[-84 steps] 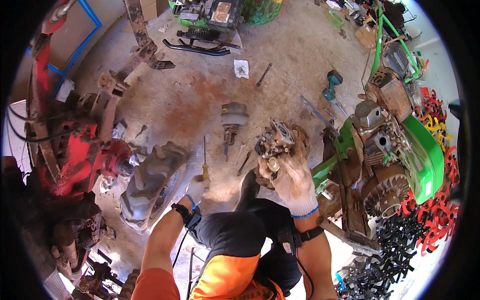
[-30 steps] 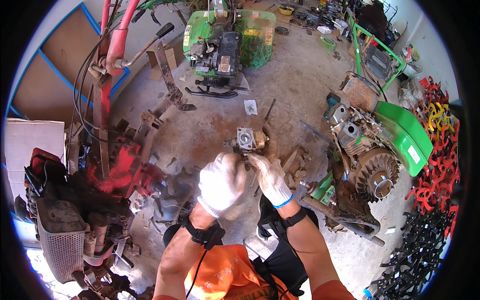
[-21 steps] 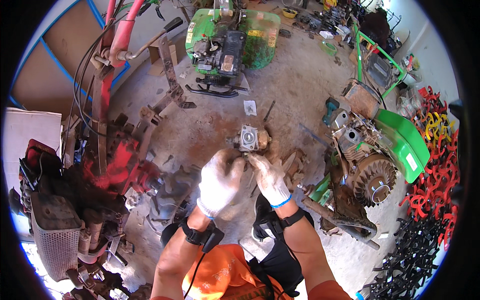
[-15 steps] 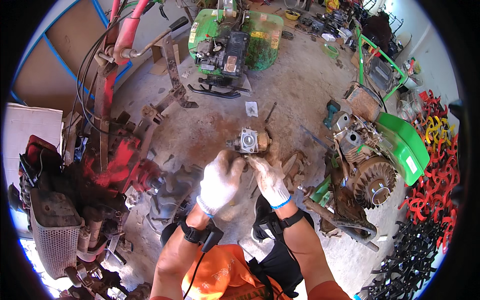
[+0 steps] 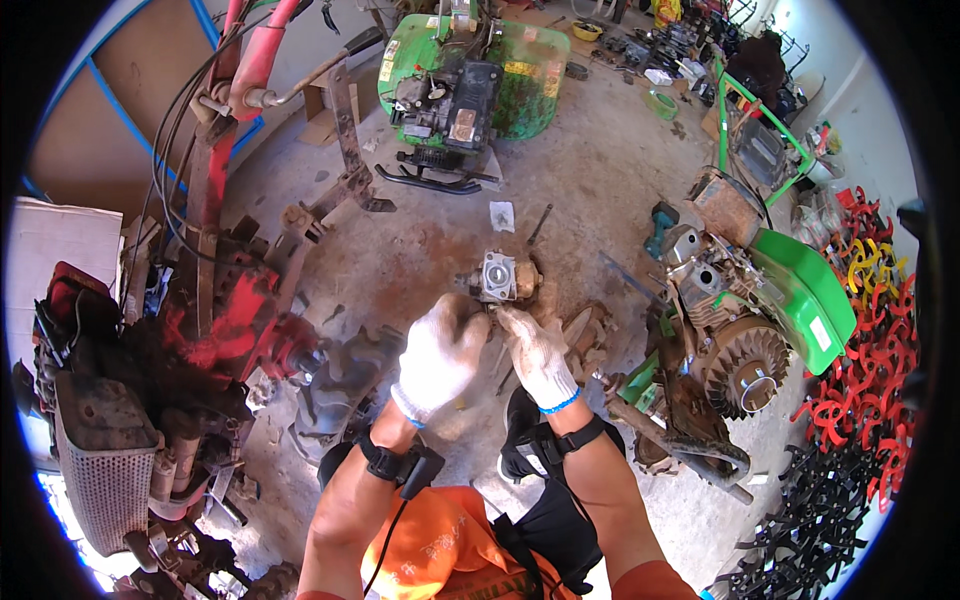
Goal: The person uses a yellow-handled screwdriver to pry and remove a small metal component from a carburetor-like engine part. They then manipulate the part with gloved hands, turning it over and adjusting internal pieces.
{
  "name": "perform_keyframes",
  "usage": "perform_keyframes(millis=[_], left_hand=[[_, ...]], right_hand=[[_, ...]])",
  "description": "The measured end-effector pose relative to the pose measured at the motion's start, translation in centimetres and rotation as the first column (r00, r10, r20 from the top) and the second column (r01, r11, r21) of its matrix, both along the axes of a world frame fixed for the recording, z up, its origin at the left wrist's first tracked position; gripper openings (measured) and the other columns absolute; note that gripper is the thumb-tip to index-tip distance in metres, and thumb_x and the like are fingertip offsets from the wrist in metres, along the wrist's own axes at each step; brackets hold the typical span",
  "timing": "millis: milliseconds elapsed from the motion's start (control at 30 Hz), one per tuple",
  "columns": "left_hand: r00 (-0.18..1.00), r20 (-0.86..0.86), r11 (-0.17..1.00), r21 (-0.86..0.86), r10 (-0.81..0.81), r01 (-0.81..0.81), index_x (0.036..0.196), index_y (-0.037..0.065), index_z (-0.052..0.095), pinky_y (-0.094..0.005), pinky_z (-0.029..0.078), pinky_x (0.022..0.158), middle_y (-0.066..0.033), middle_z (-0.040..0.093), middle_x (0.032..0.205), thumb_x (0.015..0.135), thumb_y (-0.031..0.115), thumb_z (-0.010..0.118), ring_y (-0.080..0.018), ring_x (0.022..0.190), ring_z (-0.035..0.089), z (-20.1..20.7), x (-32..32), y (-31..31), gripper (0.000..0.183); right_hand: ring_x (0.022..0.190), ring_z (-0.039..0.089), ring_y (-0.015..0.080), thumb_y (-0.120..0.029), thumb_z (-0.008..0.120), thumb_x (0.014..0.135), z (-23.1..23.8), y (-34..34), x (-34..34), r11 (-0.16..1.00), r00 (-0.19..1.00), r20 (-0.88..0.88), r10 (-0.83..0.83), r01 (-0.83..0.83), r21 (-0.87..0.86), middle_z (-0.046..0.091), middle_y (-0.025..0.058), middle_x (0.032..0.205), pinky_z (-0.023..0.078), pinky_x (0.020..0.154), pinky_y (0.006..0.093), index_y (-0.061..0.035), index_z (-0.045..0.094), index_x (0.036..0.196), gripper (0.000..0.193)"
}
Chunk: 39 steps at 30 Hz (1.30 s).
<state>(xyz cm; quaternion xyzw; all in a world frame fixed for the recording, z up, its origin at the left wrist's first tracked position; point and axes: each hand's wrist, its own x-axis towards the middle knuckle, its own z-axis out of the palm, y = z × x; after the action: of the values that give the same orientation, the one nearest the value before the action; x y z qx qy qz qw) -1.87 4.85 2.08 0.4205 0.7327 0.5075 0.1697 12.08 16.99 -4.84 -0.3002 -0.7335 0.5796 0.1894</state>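
A dull metal carburetor point(image 5: 497, 275) with a round bore and a brassy side part faces up at the middle of the head view. My left hand point(image 5: 438, 352), in a white knit glove, is closed with its fingers curled at the near left edge of the carburetor. On the near right edge, my right hand point(image 5: 538, 352), gloved the same way, pinches with thumb and fingers. The fingertips of both hands come close together just below the carburetor's body. What lies between them is too small to make out, and the left fingertips are partly hidden.
A red machine point(image 5: 240, 330) stands left, a green tiller point(image 5: 460, 95) ahead. To the right lie an opened engine point(image 5: 720, 310) with a finned flywheel and a green cover point(image 5: 805, 295). A teal power tool point(image 5: 660, 228) and piles of red point(image 5: 860, 370) and black blades point(image 5: 810, 520) are beyond.
Both hands stay at the carburetor, with only a slight shift upward and inward of the left hand. The whole view has tilted a little.
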Motion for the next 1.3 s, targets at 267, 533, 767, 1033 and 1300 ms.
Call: perform_keyframes(millis=[267,533,767,1033,1300], left_hand=[[0.995,-0.098,0.999,-0.043,-0.027,0.023,0.104,0.0,0.071,-0.0505,0.057,0.076,-0.0238,0.071,0.101,0.1,0.011,0.063,-0.046,0.088,0.072,-0.7,-0.3,0.0,0.014],[0.994,-0.014,0.993,0.054,0.104,-0.103,0.106,0.0,0.07,-0.0501,0.057,0.076,-0.0228,0.072,0.095,0.1,0.013,0.067,-0.0448,0.086,0.072,-0.7,0.6,0.5,0.015],[0.944,-0.325,0.993,0.079,-0.053,0.083,0.107,0.001,0.071,-0.0476,0.06,0.074,-0.0196,0.067,0.103,0.095,0.004,0.066,-0.0416,0.083,0.072,-1.7,-0.4,0.2,0.014],[0.979,-0.128,0.988,0.011,0.157,-0.157,0.098,0.002,0.065,-0.0546,0.055,0.068,-0.0272,0.068,0.086,0.103,0.019,0.068,-0.0492,0.081,0.069,-2.7,0.2,0.8,0.018],[0.978,-0.187,0.995,0.052,0.095,-0.086,0.121,-0.002,0.07,-0.0407,0.059,0.08,-0.02,0.076,0.098,0.104,0.012,0.067,-0.0285,0.085,0.074,-2.5,-0.7,1.1,0.022]], right_hand=[[0.125,0.067,0.0241,0.0,0.067,0.101,-1.4,-0.4,-3.0,0.844,0.824,-0.457,-0.335,0.047,-0.534,0.067,0.0149,0.141,0.055,0.108,0.0344,0.0003,0.047,0.153,0.056],[0.124,0.065,0.0186,-0.006,0.066,0.101,-1.6,0.0,-2.6,0.804,0.937,-0.19,-0.293,0.134,-0.579,0.063,0.0113,0.145,0.054,0.105,0.0323,-0.0059,0.037,0.166,0.071],[0.13,0.067,0.025,-0.015,0.066,0.107,-2.5,0.1,-1.6,0.864,0.943,-0.234,-0.235,0.092,-0.495,0.071,0.0193,0.138,0.048,0.119,0.0371,0.0099,0.068,0.134,0.037],[0.116,0.07,0.0254,-0.003,0.067,0.099,0.2,-0.3,-3.4,0.794,0.863,-0.349,-0.365,0.093,-0.6,0.068,0.0167,0.132,0.058,0.106,0.0373,-0.004,0.043,0.156,0.062],[0.123,0.066,0.0249,-0.001,0.068,0.097,1.6,-0.7,-5.2,0.837,0.749,-0.514,-0.418,0.099,-0.538,0.061,0.018,0.144,0.057,0.104,0.0337,-0.0007,0.033,0.167,0.079]])
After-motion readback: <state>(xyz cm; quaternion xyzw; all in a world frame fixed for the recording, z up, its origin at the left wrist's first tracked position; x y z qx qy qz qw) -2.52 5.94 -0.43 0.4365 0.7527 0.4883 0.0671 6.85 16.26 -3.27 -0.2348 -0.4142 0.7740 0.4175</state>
